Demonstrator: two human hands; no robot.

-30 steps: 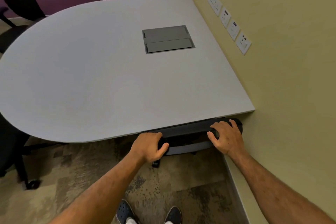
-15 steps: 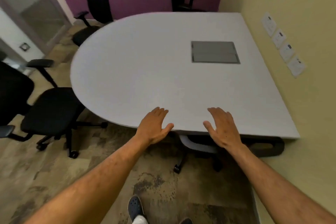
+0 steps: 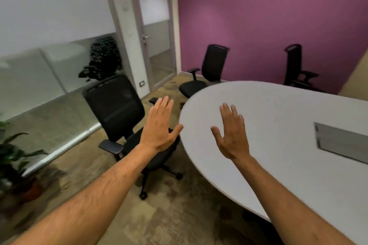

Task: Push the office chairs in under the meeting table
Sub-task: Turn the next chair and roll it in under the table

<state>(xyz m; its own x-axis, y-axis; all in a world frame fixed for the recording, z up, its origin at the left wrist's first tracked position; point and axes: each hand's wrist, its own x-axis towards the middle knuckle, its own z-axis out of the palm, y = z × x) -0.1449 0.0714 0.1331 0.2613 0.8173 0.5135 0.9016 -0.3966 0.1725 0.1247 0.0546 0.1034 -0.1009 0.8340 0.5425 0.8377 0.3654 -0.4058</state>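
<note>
head cam shows left hand (image 3: 159,131) and right hand (image 3: 232,135) both splayed flat, holding nothing, probably reaching for the nearest office chair (image 3: 121,117) beside the meeting table (image 3: 278,121).

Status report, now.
Left hand and right hand open, empty. Nearest chair not under table. Nothing blocking.

Both forearms stretched forward, bare. Left hand (image 3: 159,127) raised flat, fingers together, thumb splayed, empty. Right hand (image 3: 232,135) likewise spread and empty, palm facing away.
</note>
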